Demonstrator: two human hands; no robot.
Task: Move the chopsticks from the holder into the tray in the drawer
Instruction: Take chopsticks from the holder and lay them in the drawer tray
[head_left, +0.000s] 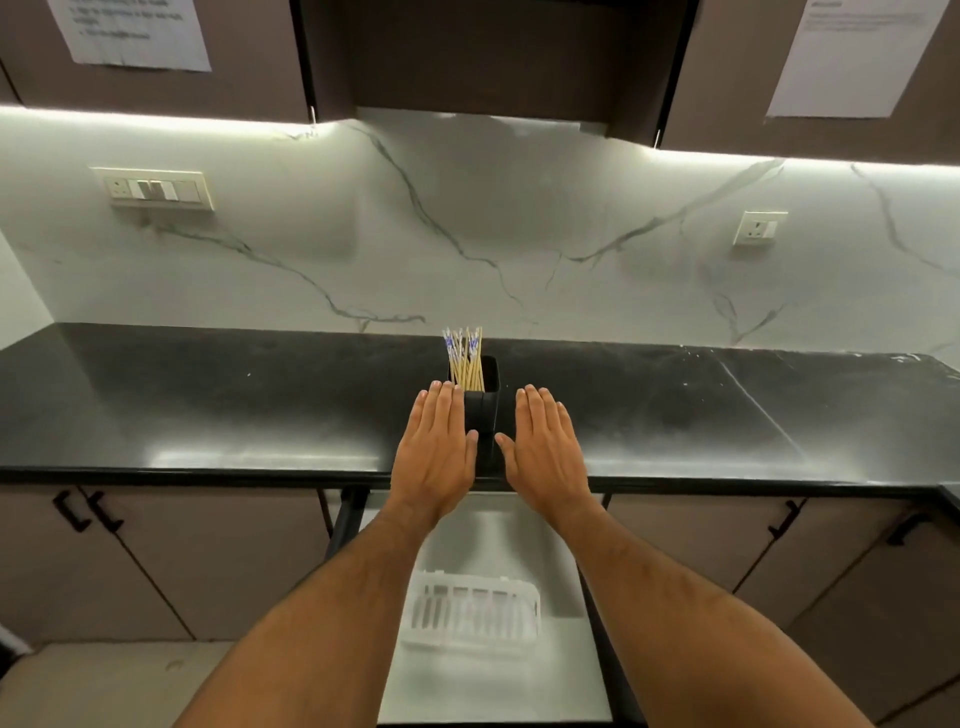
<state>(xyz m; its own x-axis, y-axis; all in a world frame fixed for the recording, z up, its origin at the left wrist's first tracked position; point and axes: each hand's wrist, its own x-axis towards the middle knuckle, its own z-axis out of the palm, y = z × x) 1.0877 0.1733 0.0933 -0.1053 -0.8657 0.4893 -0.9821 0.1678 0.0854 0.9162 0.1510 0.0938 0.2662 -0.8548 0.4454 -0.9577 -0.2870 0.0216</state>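
We see both hands stretched out flat over the dark worktop, palms down, one on each side of the black holder. The left hand lies just beside the holder's left wall, its fingers straight and close together, its thumb tip right at the holder's side; whether it touches we cannot tell. The right hand sits a little apart from the holder's right wall, fingers likewise straight and side by side, thumb angled in toward the holder's base. Neither grip closes on anything: both are spread flat, empty, with the holder standing in the gap between them. The chopsticks stand upright in the holder as a tight bundle, pale wood with blue-and-white patterned tops, leaning toward its left side and rising above the rim just beyond the left fingertips. The holder stands near the front edge of the worktop, in front of a white marble wall. Below the worktop edge, between our forearms, the drawer is pulled open, and a white slotted tray lies on its pale floor toward the left, well below and nearer to us than the holder.
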